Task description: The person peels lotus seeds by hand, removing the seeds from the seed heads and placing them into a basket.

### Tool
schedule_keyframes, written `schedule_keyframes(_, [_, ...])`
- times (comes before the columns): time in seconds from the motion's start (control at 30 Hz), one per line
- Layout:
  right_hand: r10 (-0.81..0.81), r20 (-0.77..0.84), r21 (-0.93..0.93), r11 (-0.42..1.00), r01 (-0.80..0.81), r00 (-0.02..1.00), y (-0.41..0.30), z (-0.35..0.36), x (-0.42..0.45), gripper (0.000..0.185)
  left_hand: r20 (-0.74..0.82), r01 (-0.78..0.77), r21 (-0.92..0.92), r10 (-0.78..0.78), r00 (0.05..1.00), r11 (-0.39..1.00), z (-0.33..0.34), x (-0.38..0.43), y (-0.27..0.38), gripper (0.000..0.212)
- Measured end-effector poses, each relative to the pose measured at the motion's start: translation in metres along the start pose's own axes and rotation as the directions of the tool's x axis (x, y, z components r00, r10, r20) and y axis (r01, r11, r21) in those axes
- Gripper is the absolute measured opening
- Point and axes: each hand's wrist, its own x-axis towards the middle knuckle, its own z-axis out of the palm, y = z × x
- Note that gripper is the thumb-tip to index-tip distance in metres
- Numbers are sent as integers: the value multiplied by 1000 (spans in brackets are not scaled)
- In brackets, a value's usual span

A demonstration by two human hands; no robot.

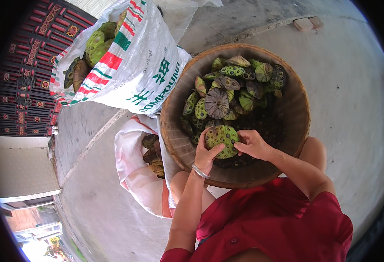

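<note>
A green lotus seed pod (223,139) is held over the near side of a round woven bamboo basket (178,144), its flat face with dark seeds turned up towards me. My left hand (208,149) grips the pod's left side, thumb across its lower face. At its right edge, the fingers and thumb of my right hand (252,144) pinch at the rim; whether a seed is between them is hidden. Behind the pod, the basket holds a heap of green and browning lotus pods (231,85). Loose dark seeds (257,127) lie on the basket's bottom.
A white woven sack (139,65) with red and green stripes and printing stands upper left, with large pods (100,46) in its mouth. Below it, another white sack (133,186) holds brownish pods (152,154). Bricks (305,24) lie on the concrete floor (349,98). A red-and-black metal gate (24,72) is at left.
</note>
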Motion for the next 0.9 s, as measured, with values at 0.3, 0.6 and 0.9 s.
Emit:
schedule_keyframes(0.3, [70, 16, 359, 930, -71, 997, -15, 9, 0, 8, 138, 103, -304, -63, 988, 947, -2, -5, -6, 57])
schedule_keyframes(0.6, [194, 6, 502, 848, -171, 981, -6, 0, 8, 13, 13, 26, -294, -23, 1000, 956, -3, 1, -7, 51])
schedule_keyframes(0.9, [-151, -311, -508, 861, -30, 938, 1, 17, 3, 43, -90, -49, 69, 55, 994, 996, -10, 4, -29, 51])
